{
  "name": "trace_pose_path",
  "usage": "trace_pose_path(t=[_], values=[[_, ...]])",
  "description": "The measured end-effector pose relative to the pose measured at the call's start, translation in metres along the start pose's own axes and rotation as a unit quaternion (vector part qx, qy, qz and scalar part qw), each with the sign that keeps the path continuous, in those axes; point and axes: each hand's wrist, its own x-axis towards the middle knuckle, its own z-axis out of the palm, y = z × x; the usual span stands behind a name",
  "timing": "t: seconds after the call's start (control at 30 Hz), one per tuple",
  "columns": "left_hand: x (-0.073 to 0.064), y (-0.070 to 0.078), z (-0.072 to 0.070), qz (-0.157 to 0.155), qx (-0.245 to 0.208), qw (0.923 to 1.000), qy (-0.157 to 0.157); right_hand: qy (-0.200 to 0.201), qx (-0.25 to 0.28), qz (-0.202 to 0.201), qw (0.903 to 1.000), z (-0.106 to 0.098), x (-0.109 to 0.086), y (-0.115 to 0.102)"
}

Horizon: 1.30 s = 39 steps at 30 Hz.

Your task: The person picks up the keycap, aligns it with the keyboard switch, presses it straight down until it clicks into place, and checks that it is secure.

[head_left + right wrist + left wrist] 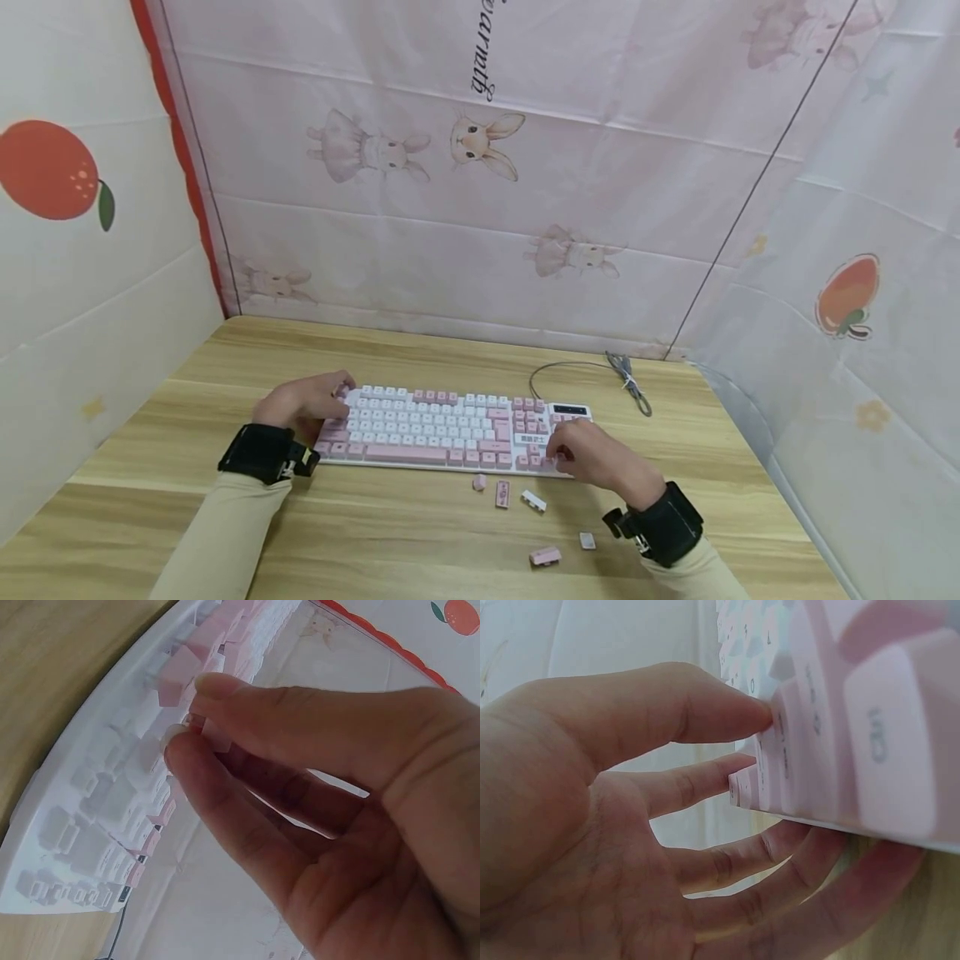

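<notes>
A pink-and-white keyboard (420, 429) lies on the wooden table. My left hand (303, 400) grips its left end: in the left wrist view the thumb (727, 716) presses on the side keys, while other fingers reach along and under the edge. Over the number pad at the right end is my right hand (596, 454). Its thumb and index finger pinch a small pale keycap (217, 739), mostly covered by the fingers. Below them, the number pad shows bare white key posts (60, 825) without caps. A pink keycap (178, 675) sits beside the fingertips.
Loose caps lie in front of the keyboard: a small pink keycap (479, 482), a long pink keycap (502, 494), a long white keycap (534, 500), a small white keycap (587, 541) and another pink keycap (545, 557). Behind is a bundled grey cable (628, 379). Printed curtains (450, 225) surround the table.
</notes>
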Motion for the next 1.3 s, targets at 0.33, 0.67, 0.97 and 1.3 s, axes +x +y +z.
trace_pose_path(t=[0.33, 0.67, 0.97, 1.3], values=[[0.0, 0.001, 0.0, 0.0, 0.009, 1.0, 0.003, 0.0, 0.005, 0.006, 1.0, 0.0, 0.005, 0.002], [0.0, 0.0, 0.0, -0.002, 0.006, 1.0, 0.002, 0.002, 0.002, 0.023, 0.9997, 0.0, 0.01, 0.0], [0.0, 0.001, 0.001, -0.004, -0.002, 1.0, 0.003, -0.003, 0.003, 0.036, 0.9993, -0.002, 0.014, -0.004], [0.0, 0.001, 0.001, -0.01, 0.002, 0.9999, 0.006, 0.008, 0.005, 0.022, 0.9997, -0.003, 0.016, 0.0]])
